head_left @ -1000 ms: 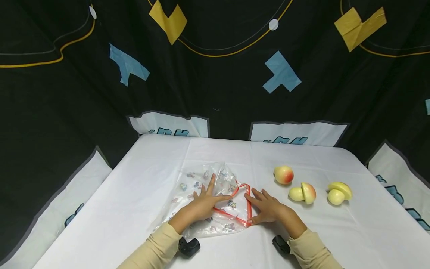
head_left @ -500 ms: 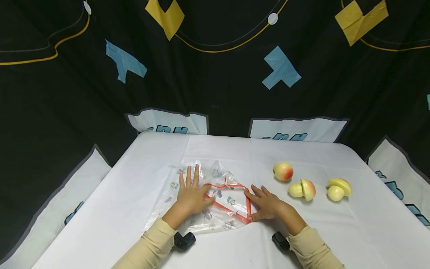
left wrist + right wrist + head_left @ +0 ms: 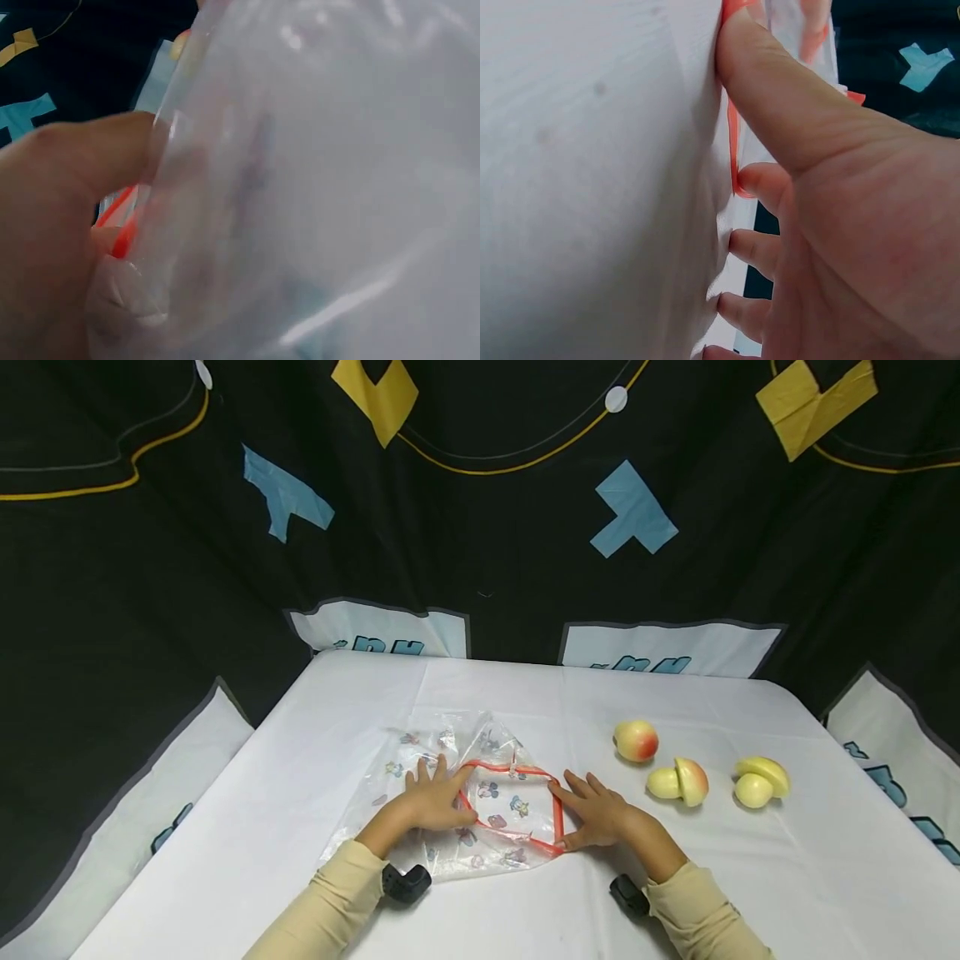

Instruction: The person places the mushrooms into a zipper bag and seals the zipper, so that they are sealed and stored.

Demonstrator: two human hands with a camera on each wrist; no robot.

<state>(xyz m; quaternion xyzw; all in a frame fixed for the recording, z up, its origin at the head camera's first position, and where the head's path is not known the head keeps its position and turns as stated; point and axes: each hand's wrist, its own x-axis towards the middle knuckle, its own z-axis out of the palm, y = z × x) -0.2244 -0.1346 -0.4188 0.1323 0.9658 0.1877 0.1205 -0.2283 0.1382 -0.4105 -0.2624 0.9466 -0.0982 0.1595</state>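
A clear plastic bag (image 3: 480,852) with small cartoon prints lies flat on the white table, its mouth edged by a red band (image 3: 557,817). My left hand (image 3: 429,802) is spread on the bag at the left of the mouth, thumb and index finger by the red band. Close up in the left wrist view, clear film covers much of the scene beside the thumb (image 3: 112,146). At the mouth's right side, my right hand (image 3: 600,814) presses down on the band with thumb and index finger, and its other fingertips (image 3: 742,244) touch the tablecloth.
To the right lie a red-yellow peach-like fruit (image 3: 636,741), a pale fruit with a mushroom-like cut half (image 3: 678,782), and a banana-shaped piece against a round yellow one (image 3: 753,791). A black curtain (image 3: 480,552) hangs behind the table.
My left hand has shifted left and drawn the red band with it, so the bag's mouth is spread wider. Its fingers now reach less far forward. My right hand stays at the band.
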